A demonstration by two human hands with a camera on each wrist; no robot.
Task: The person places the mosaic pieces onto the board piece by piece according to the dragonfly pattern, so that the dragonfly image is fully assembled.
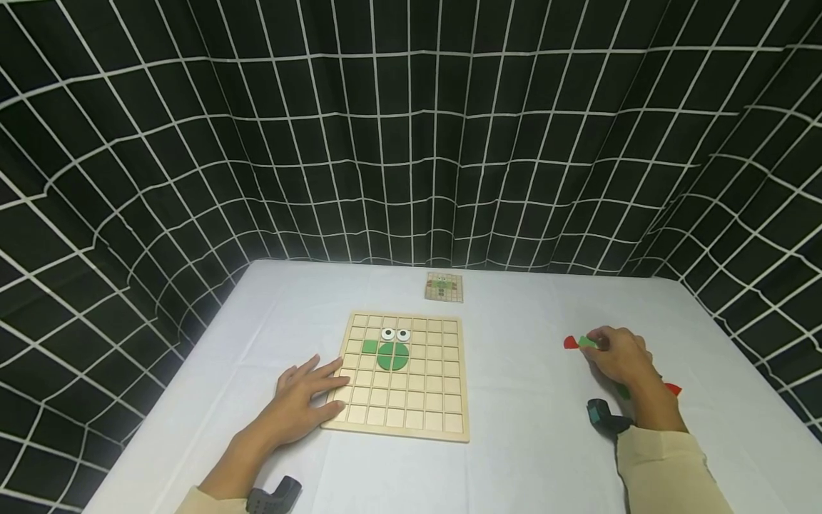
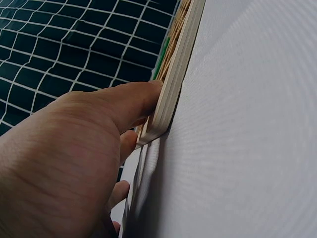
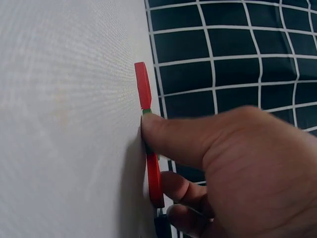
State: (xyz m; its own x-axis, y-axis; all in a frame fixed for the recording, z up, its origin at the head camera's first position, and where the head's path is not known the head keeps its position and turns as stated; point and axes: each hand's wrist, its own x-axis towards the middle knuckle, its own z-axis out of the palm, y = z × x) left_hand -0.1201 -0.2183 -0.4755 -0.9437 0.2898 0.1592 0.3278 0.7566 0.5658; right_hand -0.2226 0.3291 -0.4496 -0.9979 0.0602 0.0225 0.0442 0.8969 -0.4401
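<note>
A wooden grid board (image 1: 430, 400) lies on the table, holding two eye pieces (image 1: 395, 334), a green circle made of quarter pieces (image 1: 393, 356) and a green square (image 1: 369, 346). My left hand (image 1: 302, 400) rests with spread fingers on the board's left edge; the left wrist view has the thumb (image 2: 143, 96) on the rim near a corner. Off to the right, my right hand (image 1: 619, 353) pinches a green square tile (image 1: 586, 343) between thumb and fingers, low at the tabletop. Just left of that tile lies a red piece (image 1: 570, 343), also seen upright-looking in the right wrist view (image 3: 142, 84).
Behind the board lies a small picture card (image 1: 444, 287) showing a similar pattern. Another red piece (image 1: 672, 389) and a green piece (image 1: 621, 390) lie partly hidden by my right forearm. A black curtain with white grid lines (image 1: 411, 143) hangs around the white-covered table (image 1: 514, 442).
</note>
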